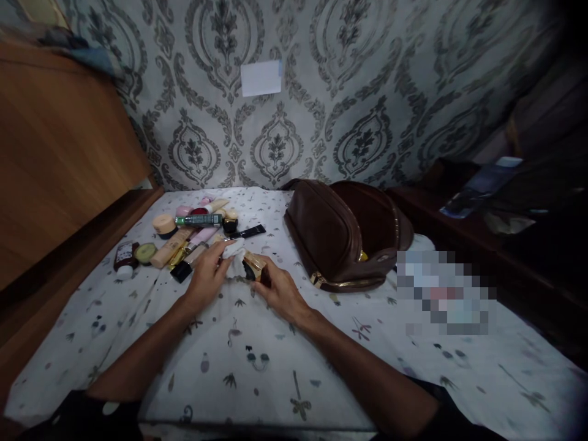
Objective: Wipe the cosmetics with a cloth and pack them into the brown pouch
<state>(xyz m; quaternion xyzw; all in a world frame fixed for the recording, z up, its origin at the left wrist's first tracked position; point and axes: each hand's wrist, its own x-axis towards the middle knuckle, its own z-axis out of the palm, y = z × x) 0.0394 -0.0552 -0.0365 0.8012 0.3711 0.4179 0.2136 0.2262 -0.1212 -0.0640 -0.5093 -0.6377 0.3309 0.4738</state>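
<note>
My left hand point(209, 277) is closed on a crumpled white wipe or tissue point(235, 256). In my right hand point(281, 289) is a small bottle point(257, 264), gold-toned with a black part, its end facing the wipe. Whether the two touch cannot be told. Beyond and left of my hands lies a cluster of cosmetics: a dark green tube point(199, 220), a beige jar point(164, 224), a peach tube point(169, 248), a round green container point(146, 253) and a dark bottle with a white cap point(125, 258). A slim black tube point(250, 232) lies just past my fingers.
A brown leather bag point(321, 226) stands unzipped to the right on the patterned white sheet point(239, 367). Behind it rises a damask-patterned wall point(275, 135). Wooden furniture point(59, 147) borders the left side. A blurred-out item point(445, 294) lies right of the bag.
</note>
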